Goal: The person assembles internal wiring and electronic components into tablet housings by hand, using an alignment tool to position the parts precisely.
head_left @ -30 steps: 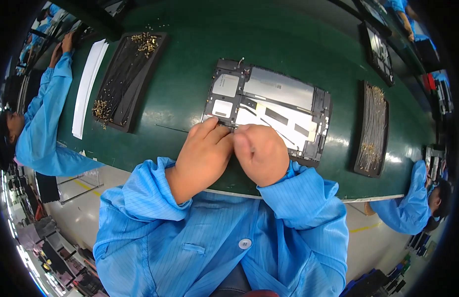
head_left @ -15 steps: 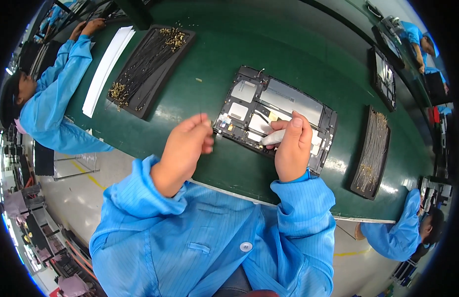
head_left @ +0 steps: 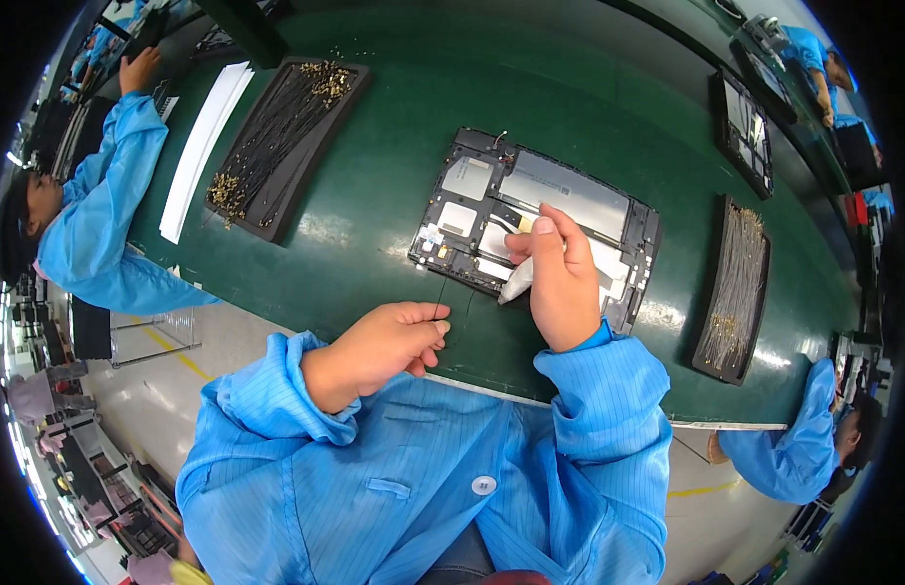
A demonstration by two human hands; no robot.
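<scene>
My left hand [head_left: 382, 349] is closed in a pinch on a thin black cable [head_left: 443, 290], held just in front of an opened tablet [head_left: 567, 191]. The tablet lies on the bench with its silver battery and inner boards bare. Over its front edge, my right hand [head_left: 562, 288] is closed round a whitish tapered thing [head_left: 517, 282]; its tip points down and left. Whether that is a wrapped tool or a finger cover, I cannot tell. Another thin dark strand shows between my hands.
At left, a black tray [head_left: 285, 203] holds black cables with gold ends, beside white strips [head_left: 205, 151]. A second tray [head_left: 730, 292] of grey cables stands at right, with another opened tablet [head_left: 743, 135] behind. Co-workers sit at both sides of the green bench [head_left: 394, 195].
My left hand has moved down and right, away from the tablet's left edge, and the cable now shows in it. The white thing in my right hand has swung to the tablet's front edge.
</scene>
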